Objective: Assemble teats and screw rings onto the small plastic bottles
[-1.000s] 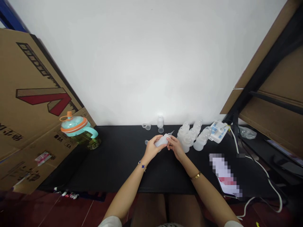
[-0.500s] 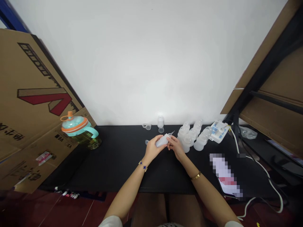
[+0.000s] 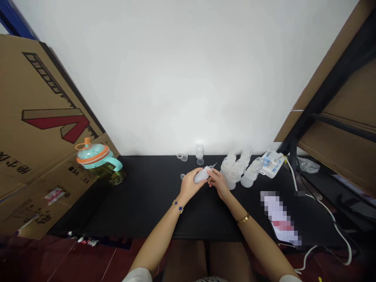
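My left hand (image 3: 190, 184) is wrapped round the body of a small white translucent bottle (image 3: 201, 176), which lies tilted with its top toward the right. My right hand (image 3: 217, 181) closes its fingers at the neck end, where a clear pointed piece (image 3: 213, 166) sticks out. Just right of that hand stand several similar white bottles (image 3: 249, 177) with clear domed tops, grouped close together. Behind my left hand a small clear part (image 3: 182, 176) lies on the table, partly hidden by the fingers.
Near the wall are clear ring-like parts (image 3: 183, 157) and another white bottle (image 3: 199, 151). A teal-and-orange lidded jug (image 3: 101, 160) stands left by a large cardboard box (image 3: 38, 129). To the right are a white box (image 3: 272, 163), a white cable (image 3: 326, 207) and a blurred phone (image 3: 280, 219).
Almost nothing differs. Both hands hold the same bottle in nearly the same pose, and the whole view has shifted very slightly.
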Demonstrator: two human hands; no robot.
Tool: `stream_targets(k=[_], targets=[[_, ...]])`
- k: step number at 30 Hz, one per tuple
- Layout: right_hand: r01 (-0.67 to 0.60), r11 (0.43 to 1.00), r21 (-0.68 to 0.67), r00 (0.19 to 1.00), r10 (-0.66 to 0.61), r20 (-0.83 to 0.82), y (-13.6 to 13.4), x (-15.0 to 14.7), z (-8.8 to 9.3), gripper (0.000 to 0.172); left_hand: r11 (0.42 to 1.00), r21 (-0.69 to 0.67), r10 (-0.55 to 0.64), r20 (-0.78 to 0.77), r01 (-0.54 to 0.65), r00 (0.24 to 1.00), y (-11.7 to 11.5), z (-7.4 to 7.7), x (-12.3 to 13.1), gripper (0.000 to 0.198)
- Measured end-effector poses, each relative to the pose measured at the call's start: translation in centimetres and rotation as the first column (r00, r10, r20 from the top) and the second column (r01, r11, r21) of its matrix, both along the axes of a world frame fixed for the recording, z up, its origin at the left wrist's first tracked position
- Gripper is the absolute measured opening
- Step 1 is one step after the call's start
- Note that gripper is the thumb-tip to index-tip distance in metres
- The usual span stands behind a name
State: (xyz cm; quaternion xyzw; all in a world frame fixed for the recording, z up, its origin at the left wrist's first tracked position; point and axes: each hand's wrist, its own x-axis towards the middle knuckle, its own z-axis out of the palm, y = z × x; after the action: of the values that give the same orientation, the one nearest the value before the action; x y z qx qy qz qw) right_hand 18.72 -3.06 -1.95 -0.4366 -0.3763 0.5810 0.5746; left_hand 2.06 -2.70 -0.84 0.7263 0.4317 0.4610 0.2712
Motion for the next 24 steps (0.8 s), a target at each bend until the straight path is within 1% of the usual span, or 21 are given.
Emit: stream_targets(k=[9,12,19,21,24], targets=[[0.006,1.000,-0.009,1.000,-0.005,0.014,-0.05,-0.01,0.02,0.043,1.000,-0.005,-0.010,0.018,0.010,1.000,-0.02,-0.02,-0.03,0.045],[0.013,1.000,-0.005,1.000,-0.013,0.016,-0.04,-0.04,-0.03,0.044,0.999,-0.030,-0.033,0.023,0.034,0.999,0.01,-0.03,0.03,0.045],[0.011,1.000,0.004,1.000,-0.011,-0.006,-0.12,0.01,0.07,0.041,0.968,-0.192,-0.115,0.231,0.162,0.966,0.58,-0.42,0.18,0.049],[0.008,1.000,0.009,1.000,-0.008,-0.011,-0.11,0.04,0.06,0.042,0.947,-0.240,-0.137,0.298,0.213,0.945,0.81,-0.56,0.15,0.052],[-0.005,1.000,0.025,1.000,0.005,-0.011,-0.09,0.06,-0.02,0.043,0.898,-0.314,-0.174,0.389,0.308,0.905,0.98,-0.60,0.08,0.058]])
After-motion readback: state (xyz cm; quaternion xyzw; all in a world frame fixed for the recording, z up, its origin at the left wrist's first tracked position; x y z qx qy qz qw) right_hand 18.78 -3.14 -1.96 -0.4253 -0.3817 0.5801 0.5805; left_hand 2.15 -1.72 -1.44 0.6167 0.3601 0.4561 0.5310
